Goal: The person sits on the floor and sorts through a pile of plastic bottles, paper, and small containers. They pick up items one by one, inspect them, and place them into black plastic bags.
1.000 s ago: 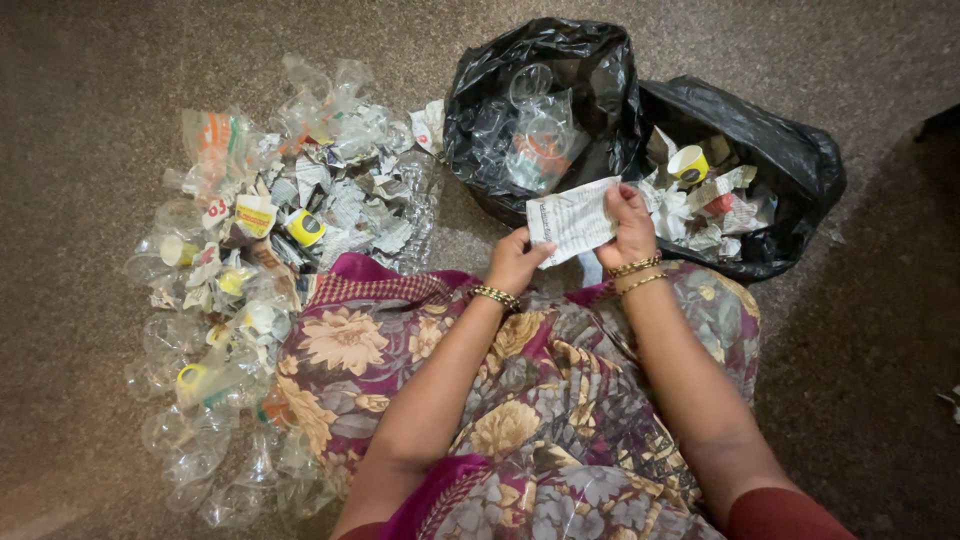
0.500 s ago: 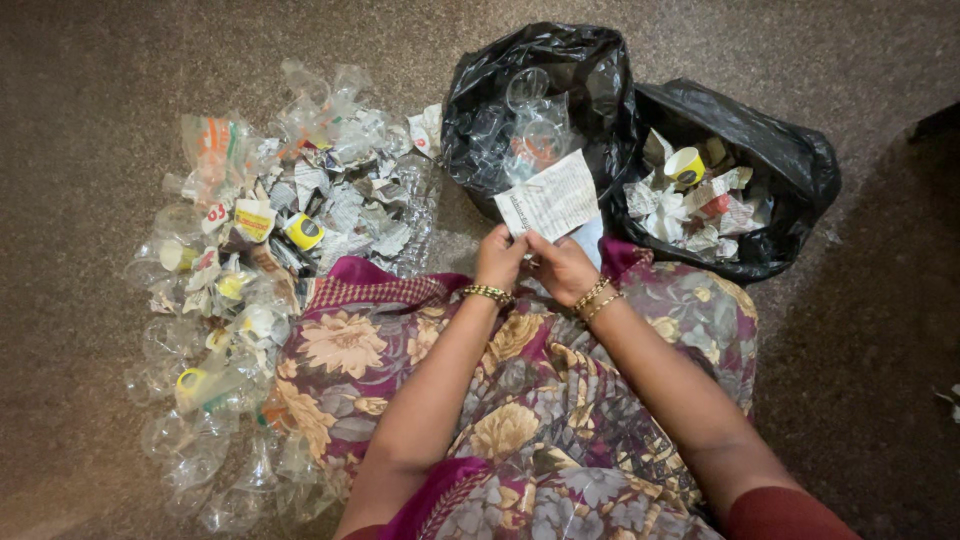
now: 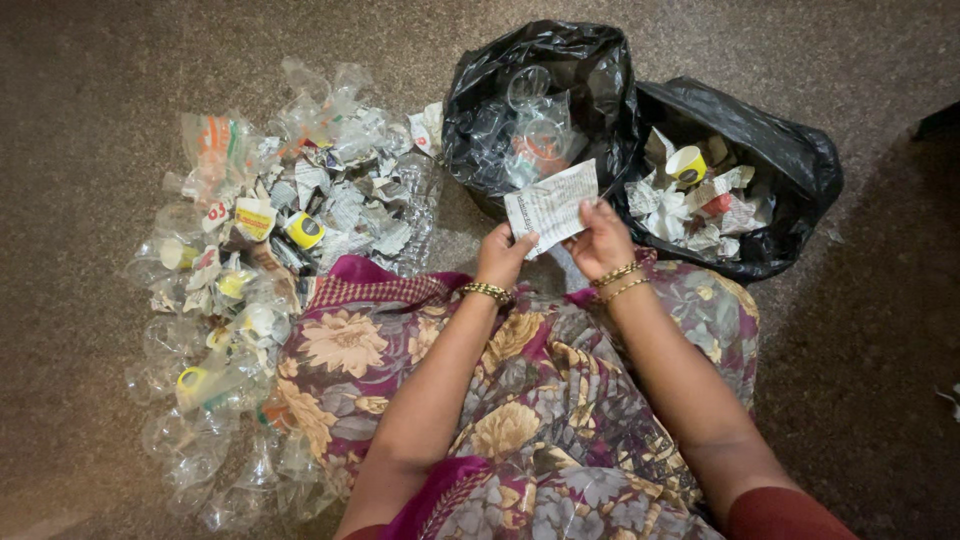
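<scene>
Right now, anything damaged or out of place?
Yes. The paper slip held by both the left hand and right hand is creased. Crushed plastic cups and paper scraps lie loose on the carpet, outside the bags.

The print on the creased white paper slip [image 3: 552,205] is too small to make out, and its lower edge is covered by the fingers of the left hand [image 3: 502,255] and right hand [image 3: 600,243]. The crumpled black plastic bags [image 3: 790,160] hide whatever lies below their top layer. Both upper arms are cut off by the bottom edge.
</scene>
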